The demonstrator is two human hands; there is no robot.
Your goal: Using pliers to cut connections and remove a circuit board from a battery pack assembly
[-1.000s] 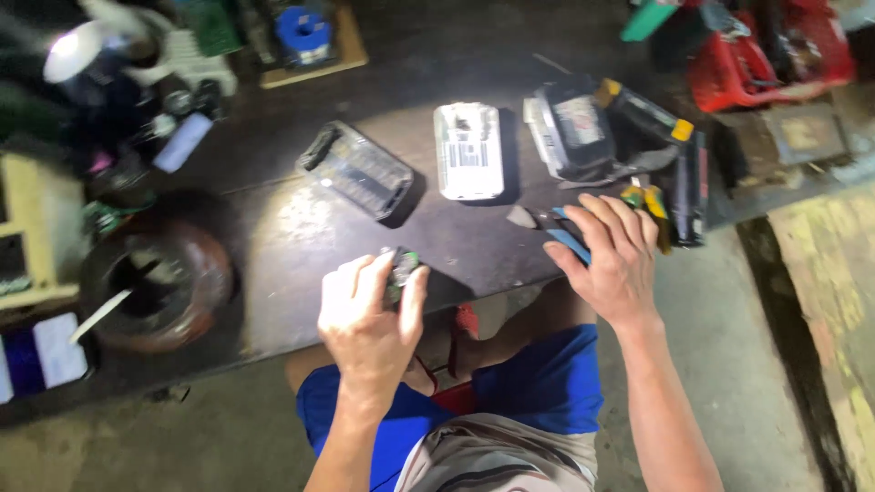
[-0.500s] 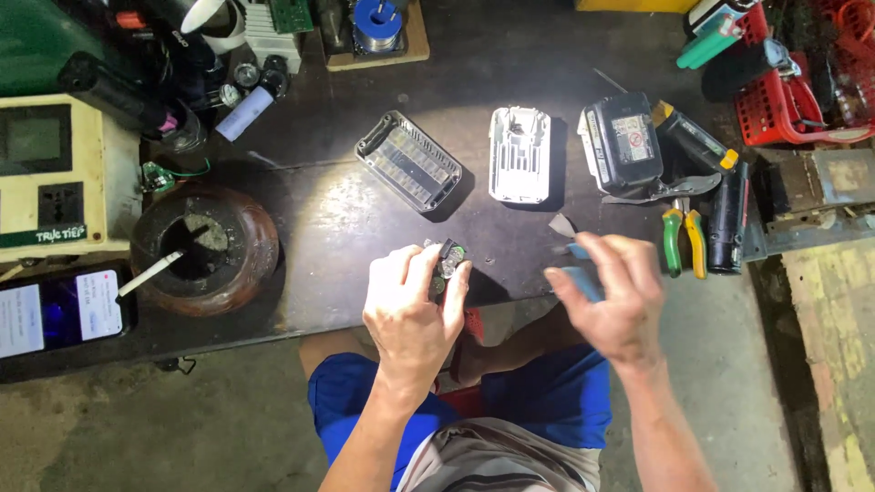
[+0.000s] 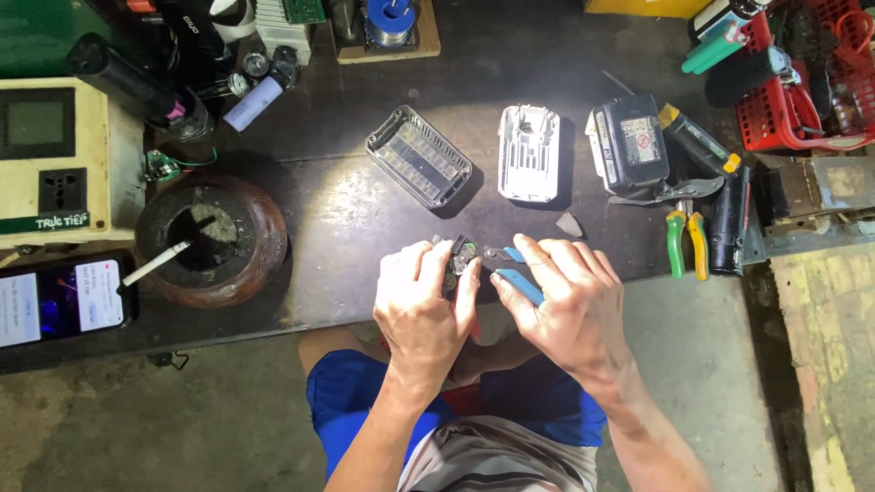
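My left hand [image 3: 421, 301] grips a small pack of round battery cells [image 3: 458, 260] at the near edge of the dark workbench [image 3: 346, 210]. My right hand [image 3: 565, 296] holds blue-handled pliers [image 3: 518, 282], whose metal tip touches the pack's right side. Both hands meet over the bench edge, above my blue shorts. Beyond them lie a clear plastic case half [image 3: 418, 158] and a white case half [image 3: 529, 152].
A black battery pack [image 3: 631, 141], green-and-yellow pliers [image 3: 684, 241] and a black tool [image 3: 726, 223] lie to the right. A red basket [image 3: 802, 82] sits far right. To the left are a brown ashtray with a cigarette [image 3: 210, 237], a phone [image 3: 59, 305] and a cream meter box [image 3: 55, 159].
My right hand has moved left from the tools at the right and brought the blue-handled pliers to the cell pack. The camera view shifted, and my left hand kept its hold.
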